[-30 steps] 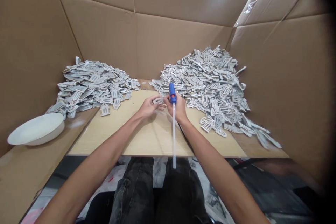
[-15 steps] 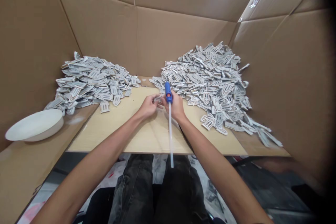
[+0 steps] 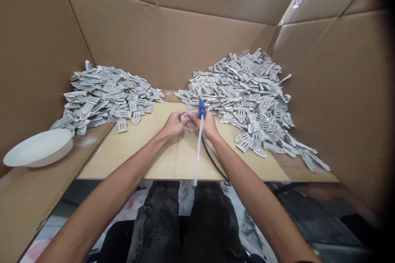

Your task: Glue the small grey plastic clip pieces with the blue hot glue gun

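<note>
A blue hot glue gun [image 3: 201, 109] is gripped in my right hand [image 3: 209, 124]. Its long translucent glue stick [image 3: 198, 152] sticks out of the back toward me, and a black cord [image 3: 212, 160] trails over the board. My left hand [image 3: 175, 124] is closed on a small grey-white window-shaped piece [image 3: 184, 117], pinched at the fingertips. Fingers of the right hand meet the left ones at this piece, so much of it is hidden. The gun's nozzle cannot be seen.
Similar window-shaped pieces form a heap at the left [image 3: 108, 94] and a taller heap at the right [image 3: 240, 90]. A white bowl [image 3: 38, 148] stands at far left. Cardboard walls [image 3: 216, 28] enclose the pale board [image 3: 123, 156], whose front edge lies above my legs.
The glue gun has tilted and shifted slightly right, and the rear end of its glue stick has swung left. More of the black cord shows. My left hand has barely moved.
</note>
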The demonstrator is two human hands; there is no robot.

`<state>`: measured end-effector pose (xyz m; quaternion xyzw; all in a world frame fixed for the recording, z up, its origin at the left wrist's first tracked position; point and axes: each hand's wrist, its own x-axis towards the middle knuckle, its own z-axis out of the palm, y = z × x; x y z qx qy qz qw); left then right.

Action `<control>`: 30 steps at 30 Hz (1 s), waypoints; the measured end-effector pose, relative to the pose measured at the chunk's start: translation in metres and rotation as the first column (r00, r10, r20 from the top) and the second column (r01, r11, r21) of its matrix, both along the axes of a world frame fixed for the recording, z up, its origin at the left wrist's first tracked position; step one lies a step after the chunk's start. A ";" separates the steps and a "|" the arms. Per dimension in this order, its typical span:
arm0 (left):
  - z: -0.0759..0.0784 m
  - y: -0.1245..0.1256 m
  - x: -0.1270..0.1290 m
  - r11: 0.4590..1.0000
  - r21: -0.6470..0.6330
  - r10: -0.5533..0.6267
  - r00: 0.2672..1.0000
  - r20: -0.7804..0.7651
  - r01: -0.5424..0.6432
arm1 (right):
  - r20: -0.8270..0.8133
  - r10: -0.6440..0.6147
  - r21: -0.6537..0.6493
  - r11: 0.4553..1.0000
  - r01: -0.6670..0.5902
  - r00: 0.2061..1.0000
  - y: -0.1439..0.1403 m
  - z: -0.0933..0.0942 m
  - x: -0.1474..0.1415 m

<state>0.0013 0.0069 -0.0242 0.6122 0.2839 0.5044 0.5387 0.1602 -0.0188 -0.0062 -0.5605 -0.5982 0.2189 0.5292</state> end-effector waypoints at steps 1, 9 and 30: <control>0.000 0.000 0.000 1.000 -0.015 -0.006 1.000 0.009 0.006 | -0.007 0.001 -0.002 1.000 -0.001 1.000 0.000 0.000 0.000; 0.005 0.003 0.000 0.991 -0.136 0.015 0.998 0.062 -0.006 | 0.051 -0.016 0.074 0.997 0.012 0.999 -0.003 0.003 -0.001; 0.026 -0.009 -0.010 0.956 -0.289 0.009 0.986 0.168 0.040 | 0.028 0.303 -0.063 0.951 -0.301 0.952 -0.015 0.021 0.006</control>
